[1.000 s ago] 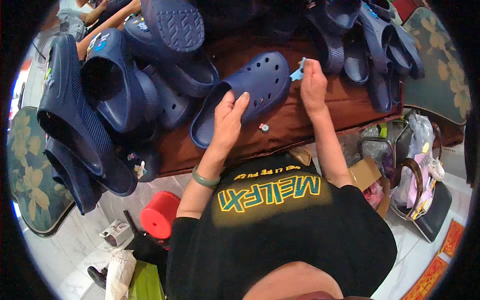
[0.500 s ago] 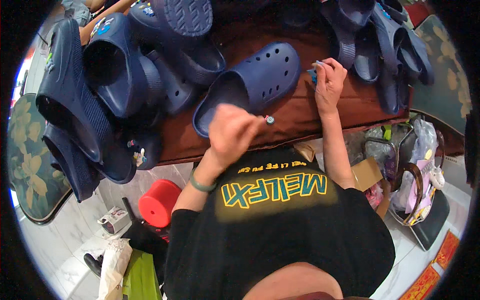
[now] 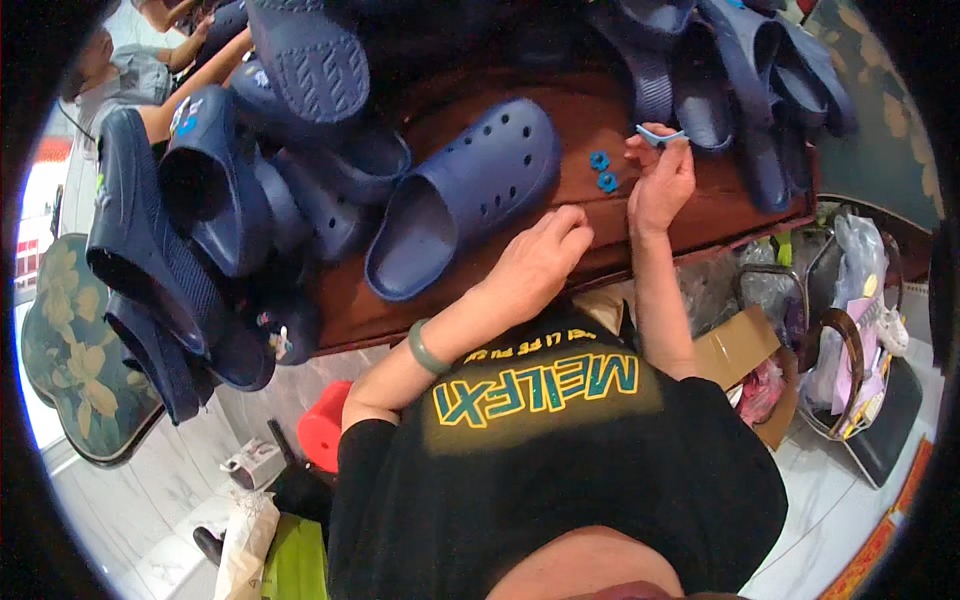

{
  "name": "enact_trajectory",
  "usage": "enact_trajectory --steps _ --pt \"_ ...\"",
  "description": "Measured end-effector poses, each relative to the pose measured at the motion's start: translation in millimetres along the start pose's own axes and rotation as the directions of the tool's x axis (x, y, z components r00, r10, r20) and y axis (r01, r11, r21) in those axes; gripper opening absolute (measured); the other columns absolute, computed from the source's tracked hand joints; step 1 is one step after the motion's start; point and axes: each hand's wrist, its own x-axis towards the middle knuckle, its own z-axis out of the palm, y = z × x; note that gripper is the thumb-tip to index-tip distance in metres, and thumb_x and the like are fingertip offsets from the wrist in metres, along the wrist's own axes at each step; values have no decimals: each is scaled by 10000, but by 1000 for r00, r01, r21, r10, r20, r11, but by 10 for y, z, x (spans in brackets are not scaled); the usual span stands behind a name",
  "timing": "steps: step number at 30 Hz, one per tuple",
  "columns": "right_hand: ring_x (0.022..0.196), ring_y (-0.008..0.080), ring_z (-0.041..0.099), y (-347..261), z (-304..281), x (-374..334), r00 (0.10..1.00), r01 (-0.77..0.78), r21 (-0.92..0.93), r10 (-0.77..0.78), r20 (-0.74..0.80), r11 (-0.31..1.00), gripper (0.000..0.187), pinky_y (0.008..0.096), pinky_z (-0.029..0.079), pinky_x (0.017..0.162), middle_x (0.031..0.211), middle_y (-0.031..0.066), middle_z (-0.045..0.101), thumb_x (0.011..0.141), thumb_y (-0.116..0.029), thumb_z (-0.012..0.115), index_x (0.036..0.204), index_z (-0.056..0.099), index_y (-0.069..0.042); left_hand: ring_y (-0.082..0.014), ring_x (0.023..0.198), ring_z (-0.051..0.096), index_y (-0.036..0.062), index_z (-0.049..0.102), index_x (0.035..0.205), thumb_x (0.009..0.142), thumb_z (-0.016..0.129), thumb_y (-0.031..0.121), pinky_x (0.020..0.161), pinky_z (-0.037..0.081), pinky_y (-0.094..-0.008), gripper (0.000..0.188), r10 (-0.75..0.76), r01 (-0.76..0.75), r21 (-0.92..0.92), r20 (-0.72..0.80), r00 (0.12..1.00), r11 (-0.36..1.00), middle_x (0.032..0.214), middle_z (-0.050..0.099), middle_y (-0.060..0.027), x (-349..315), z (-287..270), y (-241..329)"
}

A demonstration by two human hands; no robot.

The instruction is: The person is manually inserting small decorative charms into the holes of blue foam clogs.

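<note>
A navy clog (image 3: 465,190) with round vent holes lies on the brown cloth, its toe pointing away to the right. My left hand (image 3: 540,258), a green bangle on its wrist, is low over the cloth at the clog's right side. Its fingers are curled together, and whatever is between them is hidden. My right hand (image 3: 662,190) is raised farther right, pinching a thin light-blue curved piece (image 3: 662,136) between thumb and fingers. Two small blue flower-shaped pieces (image 3: 603,172) rest on the cloth between the clog and my right hand.
Navy clogs (image 3: 160,240) are heaped at left, some with charms, and more navy clogs (image 3: 745,95) stand at far right. Brown cloth (image 3: 350,315) covers the table. A red stool (image 3: 325,425) and an open bag (image 3: 840,360) sit below. Another person's arm (image 3: 205,75) reaches in at upper left.
My left hand has moved right, off the clog's heel; the spiral charm by it is out of sight. The right hand's light-blue piece shows clearly now, and two blue flower pieces are exposed.
</note>
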Motion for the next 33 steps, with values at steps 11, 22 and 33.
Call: enact_trajectory --steps 11,22,33 --pt "1099 221 594 157 -47 -203 942 256 -131 -216 259 958 307 334 509 924 1256 110 523 940 -70 596 1228 557 27 -269 806 560 36 621 848 734 745 -31 719 472 -351 182 -84 154 69 -587 805 986 859 562 -101 -304 -527 147" --pt "833 222 606 -14 567 -70 793 568 -378 -362 491 731 104 292 494 722 929 99 622 825 -72 713 920 701 -32 -106 914 576 -9 586 1201 980 553 229 838 467 -252 326 -759 513 -688 -86 645 514 1072 611 -27 -492 -642 -397" --pt "812 259 567 -43 552 -629 541 781 -303 -348 766 547 393 352 487 688 951 90 601 653 -35 797 1029 684 -48 -67 941 550 -18 636 1134 1015 473 278 832 455 -245 358 -642 352 -834 -4 767 426 1061 638 -6 -435 -445 -541"
